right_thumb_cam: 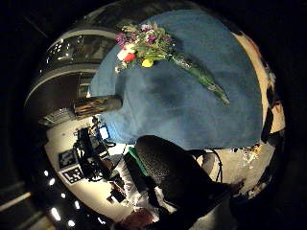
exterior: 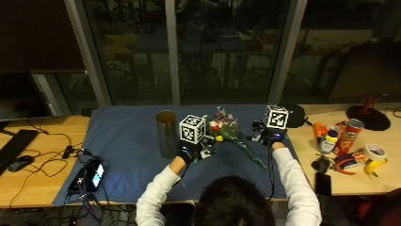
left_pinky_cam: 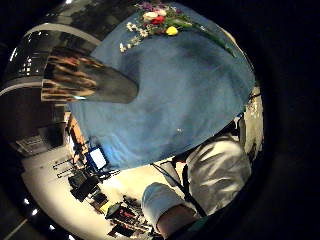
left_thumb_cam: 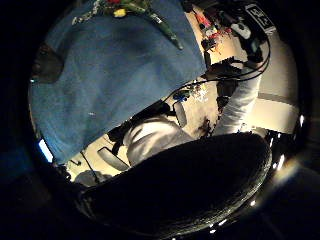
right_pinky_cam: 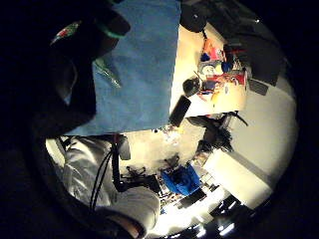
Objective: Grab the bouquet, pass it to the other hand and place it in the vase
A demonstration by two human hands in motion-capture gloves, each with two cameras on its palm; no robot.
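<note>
Overhead, the left hand (exterior: 188,153) hangs above the blue cloth (exterior: 125,141) with nothing in it; its fingers are hidden under the glove's fittings, so I cannot tell how wide they stand; its palm views look down on bare cloth, with a dark glove surface (left_thumb_cam: 180,190) across one of them. Just at three o'clock from this hand lie the flower heads of the bouquet (exterior: 227,131). The right hand (exterior: 270,137) hovers at three o'clock from those flowers, apart from them, and holds nothing; its finger spread cannot be told either, though a dark fingertip (right_thumb_cam: 163,163) pokes into its thumb-side view, clear of the cloth below.

Between the two hands the bouquet lies flat on the cloth, touched by neither; its blooms, white, red, yellow and purple, sit at the twelve o'clock end, and its green stems (exterior: 251,155) run toward five o'clock, ending near the right forearm. The vase (exterior: 166,134), a tall dark cylinder with a brownish rim, stands upright on the cloth at nine o'clock from the left hand, just beside it.

Beyond the cloth's three o'clock edge, on the wooden table (exterior: 37,179), sit a red can (exterior: 346,136), a tape roll (exterior: 374,151) and a banana (exterior: 374,167); near the cloth's eight o'clock corner lies a phone (exterior: 94,173) with a lit screen; a mouse (exterior: 17,163) rests at the far nine o'clock side.
</note>
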